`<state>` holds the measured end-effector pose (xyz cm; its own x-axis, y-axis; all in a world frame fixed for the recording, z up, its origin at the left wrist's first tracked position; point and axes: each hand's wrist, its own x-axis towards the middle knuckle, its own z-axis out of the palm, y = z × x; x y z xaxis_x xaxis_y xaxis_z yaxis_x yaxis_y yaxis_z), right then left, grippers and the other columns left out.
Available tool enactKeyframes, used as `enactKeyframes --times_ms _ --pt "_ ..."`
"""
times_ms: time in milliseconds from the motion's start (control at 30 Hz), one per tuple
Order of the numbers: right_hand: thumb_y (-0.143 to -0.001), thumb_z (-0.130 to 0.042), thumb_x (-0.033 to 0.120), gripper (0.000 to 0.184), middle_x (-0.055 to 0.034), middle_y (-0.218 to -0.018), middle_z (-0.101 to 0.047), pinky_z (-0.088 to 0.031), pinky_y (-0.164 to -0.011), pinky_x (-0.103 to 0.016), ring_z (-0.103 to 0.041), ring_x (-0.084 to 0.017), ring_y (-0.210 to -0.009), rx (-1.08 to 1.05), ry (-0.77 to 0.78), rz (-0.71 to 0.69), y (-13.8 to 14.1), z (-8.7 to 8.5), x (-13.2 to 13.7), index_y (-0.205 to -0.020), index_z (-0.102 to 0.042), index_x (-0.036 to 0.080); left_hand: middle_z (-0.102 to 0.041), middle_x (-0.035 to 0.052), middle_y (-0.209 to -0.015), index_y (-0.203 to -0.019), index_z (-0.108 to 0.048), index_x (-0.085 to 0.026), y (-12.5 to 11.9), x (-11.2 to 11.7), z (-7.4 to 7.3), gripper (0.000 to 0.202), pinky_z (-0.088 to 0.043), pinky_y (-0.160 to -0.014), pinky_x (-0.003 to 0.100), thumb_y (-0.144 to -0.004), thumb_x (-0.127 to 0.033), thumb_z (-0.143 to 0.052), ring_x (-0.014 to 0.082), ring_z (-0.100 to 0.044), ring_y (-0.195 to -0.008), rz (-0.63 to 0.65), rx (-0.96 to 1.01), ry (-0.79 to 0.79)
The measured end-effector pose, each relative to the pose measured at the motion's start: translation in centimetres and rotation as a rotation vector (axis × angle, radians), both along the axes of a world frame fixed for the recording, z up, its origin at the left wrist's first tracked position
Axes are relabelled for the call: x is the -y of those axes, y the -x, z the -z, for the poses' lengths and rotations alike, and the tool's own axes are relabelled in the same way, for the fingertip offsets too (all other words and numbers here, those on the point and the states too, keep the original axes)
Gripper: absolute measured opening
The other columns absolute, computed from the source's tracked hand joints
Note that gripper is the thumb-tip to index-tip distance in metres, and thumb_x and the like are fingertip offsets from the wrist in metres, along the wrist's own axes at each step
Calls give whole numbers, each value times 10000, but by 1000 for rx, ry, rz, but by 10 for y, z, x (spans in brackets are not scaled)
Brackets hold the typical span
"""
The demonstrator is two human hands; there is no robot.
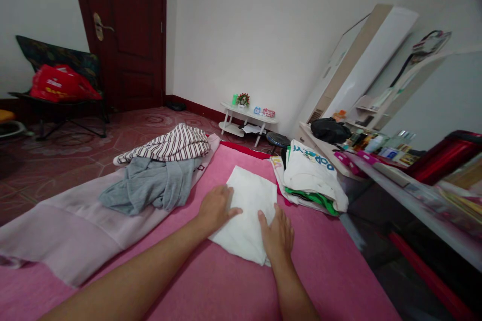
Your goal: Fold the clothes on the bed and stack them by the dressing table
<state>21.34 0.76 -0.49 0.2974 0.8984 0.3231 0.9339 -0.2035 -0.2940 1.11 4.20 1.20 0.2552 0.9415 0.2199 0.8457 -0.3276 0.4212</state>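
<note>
A white folded garment (248, 210) lies flat in a neat rectangle on the pink bedcover (229, 286). My left hand (215, 210) rests on its left edge, fingers forward and thumb spread across the cloth. Along the right edge, my right hand (277, 234) touches the fabric with its thumb on top and its fingers slightly bent. Neither hand seems to grip the cloth. To the left lie a striped garment (176, 143), a crumpled grey garment (150, 183) and a long pale pink garment (86, 220). A stack of folded shirts (311, 170) sits on the right.
A cluttered dressing table (354, 160) with bottles and a black bag (330, 131) borders the bed's right side. Beyond the bed stand a low white table (248, 115) and a round stool (277, 139). A folding chair (56, 57) holds a red bag (62, 83) near the door.
</note>
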Motion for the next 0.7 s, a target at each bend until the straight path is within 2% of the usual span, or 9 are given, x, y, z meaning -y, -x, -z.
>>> enactKeyframes --times_ms 100,167,233,300,400,500,600,700 --pt "-850 -428 494 608 -180 -1265 -578 -422 -897 -402 -550 -320 -1132 -59 -18 40 -6 -7 -3 -1329 -437 118 -627 166 -1169 -1315 -473 -162 14 -11 -5 667 -428 -905 379 -746 -456 -661 307 -567 -1108 -164 64 75" --pt "-843 -433 492 601 -161 -1251 -596 -449 -834 -389 -594 -310 -1075 -127 18 63 -11 -11 -4 -1333 -424 145 -661 158 -1099 -1221 -549 -158 21 -17 -7 602 -450 -843 366 -708 -442 -682 313 -609 -1031 -188 113 177" --pt "-840 -433 496 579 -141 -1206 -633 -461 -778 -393 -634 -311 -1007 -177 81 90 -15 -13 -5 -1328 -435 184 -692 144 -1017 -1034 -647 -156 24 -21 -9 470 -467 -781 347 -672 -451 -699 313 -644 -945 -155 150 253" --pt "-839 -437 489 537 -124 -1159 -663 -463 -771 -391 -652 -304 -978 -210 111 87 -18 -12 -5 -1304 -472 222 -711 115 -940 -914 -679 -164 22 -21 -12 355 -477 -737 325 -685 -435 -683 294 -661 -877 -92 185 266" --pt "-847 -428 494 510 -117 -1180 -658 -464 -822 -378 -636 -285 -1035 -303 33 27 -18 -9 -7 -1275 -514 230 -707 69 -979 -981 -672 -186 6 -12 -18 280 -475 -792 306 -752 -334 -609 255 -648 -913 24 272 198" --pt "-871 -356 570 581 -121 -1255 -617 -451 -908 -370 -588 -275 -1129 -471 -63 -75 -13 -8 -10 -1281 -522 193 -666 67 -1047 -1050 -638 -178 -17 11 -23 333 -455 -881 313 -729 -255 -602 241 -604 -970 217 395 65" --pt "-872 -324 627 661 -123 -1336 -556 -431 -967 -351 -539 -256 -1203 -592 -50 -185 -5 -16 -13 -1319 -499 172 -609 87 -1076 -1093 -605 -167 -37 38 -23 421 -448 -909 323 -680 -249 -635 242 -562 -983 416 446 -10" --pt "-795 -508 618 661 -119 -1244 -624 -469 -919 -342 -596 -256 -1122 -665 -5 -268 -3 -25 -18 -1284 -537 173 -514 138 -1232 -1216 -539 -144 -50 59 -19 610 -388 -1006 363 -629 -245 -672 282 -483 -1111 586 431 -105"
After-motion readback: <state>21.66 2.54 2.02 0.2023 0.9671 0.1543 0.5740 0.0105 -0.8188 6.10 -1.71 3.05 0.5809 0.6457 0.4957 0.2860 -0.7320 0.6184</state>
